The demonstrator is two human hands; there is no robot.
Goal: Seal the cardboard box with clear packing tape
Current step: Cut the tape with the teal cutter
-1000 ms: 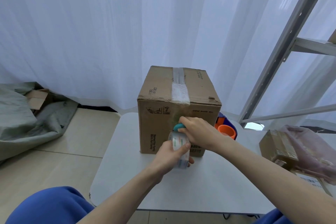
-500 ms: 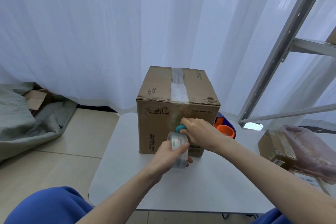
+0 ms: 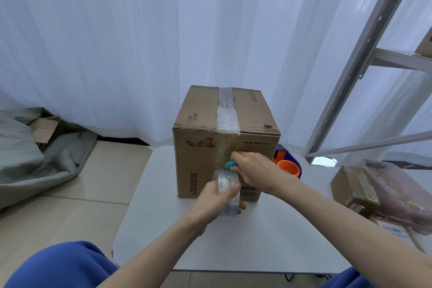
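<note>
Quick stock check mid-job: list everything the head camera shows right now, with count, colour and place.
cardboard box: 1, brown, table centre, taped on top
tape roll: 1, clear, against box front
teal tool: 1, teal, box front
tape dispenser: 1, orange and blue, right of box
table: 1, white
small boxes: at least 2, brown, far right
grey cloth: 1, left floor
metal rack: 1, grey, right
left hand: holds tape roll
right hand: holds teal tool
</note>
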